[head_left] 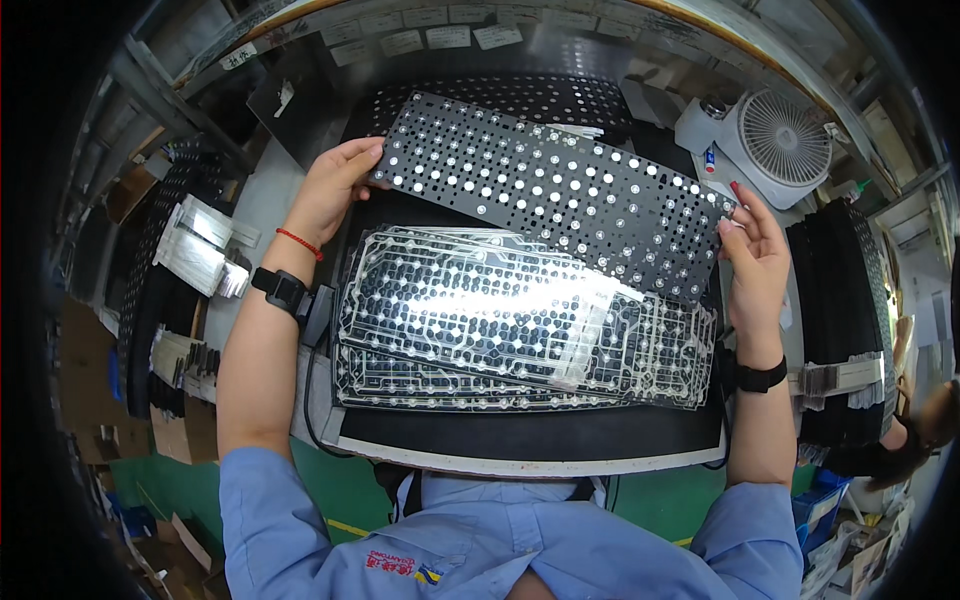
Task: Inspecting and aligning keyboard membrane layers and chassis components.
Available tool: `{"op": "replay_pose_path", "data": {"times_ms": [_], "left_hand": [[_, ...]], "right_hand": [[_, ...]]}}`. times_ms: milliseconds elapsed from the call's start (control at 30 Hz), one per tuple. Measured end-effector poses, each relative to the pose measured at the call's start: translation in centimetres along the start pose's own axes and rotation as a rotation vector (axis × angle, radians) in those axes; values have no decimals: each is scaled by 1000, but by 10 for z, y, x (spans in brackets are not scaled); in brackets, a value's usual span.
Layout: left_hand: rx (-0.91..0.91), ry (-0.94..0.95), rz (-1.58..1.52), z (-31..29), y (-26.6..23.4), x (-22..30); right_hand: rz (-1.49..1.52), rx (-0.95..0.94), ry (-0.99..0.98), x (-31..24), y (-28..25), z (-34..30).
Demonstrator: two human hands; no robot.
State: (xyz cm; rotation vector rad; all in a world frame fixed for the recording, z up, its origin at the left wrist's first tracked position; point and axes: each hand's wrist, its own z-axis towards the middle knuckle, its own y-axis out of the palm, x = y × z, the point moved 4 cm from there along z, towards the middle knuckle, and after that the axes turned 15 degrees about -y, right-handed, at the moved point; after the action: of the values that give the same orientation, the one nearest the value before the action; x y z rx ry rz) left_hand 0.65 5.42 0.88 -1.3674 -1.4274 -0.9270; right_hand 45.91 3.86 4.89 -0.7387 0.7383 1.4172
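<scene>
Both my hands hold up a long black perforated keyboard sheet (540,185) dotted with round silvery spots; it tilts down toward the right. My left hand (338,185) pinches its left end between thumb and fingers. At the right end, my right hand (754,250) grips the corner the same way. Below the sheet lies a stack of clear keyboard membranes (450,310) with pale printed traces, its layers slightly fanned and glare across the top. Part of the stack's far edge is hidden by the sheet.
More black dotted sheets (510,98) lie behind. A white fan (783,140) stands at the far right beside a marker (710,160). Stacked black sheets (840,310) flank the worktable on the right, others (160,290) on the left. The table's pale front edge (530,465) is close to me.
</scene>
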Motion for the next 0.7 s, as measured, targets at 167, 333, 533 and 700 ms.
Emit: {"op": "replay_pose_path", "data": {"times_ms": [167,333,533,700], "left_hand": [[-95,-61,-10,3,2,-4],[-87,-14,-94,11,-8,-8],[141,34,-310,4,-13,1],[81,9,-297,10,-20,-6]], "right_hand": [[-39,-40,-31,3,-5,-1],[-15,-19,-20,-5,1,-1],[-548,-587,86,-14,14,-12],[-824,-753,-47,-31,26,-18]]}}
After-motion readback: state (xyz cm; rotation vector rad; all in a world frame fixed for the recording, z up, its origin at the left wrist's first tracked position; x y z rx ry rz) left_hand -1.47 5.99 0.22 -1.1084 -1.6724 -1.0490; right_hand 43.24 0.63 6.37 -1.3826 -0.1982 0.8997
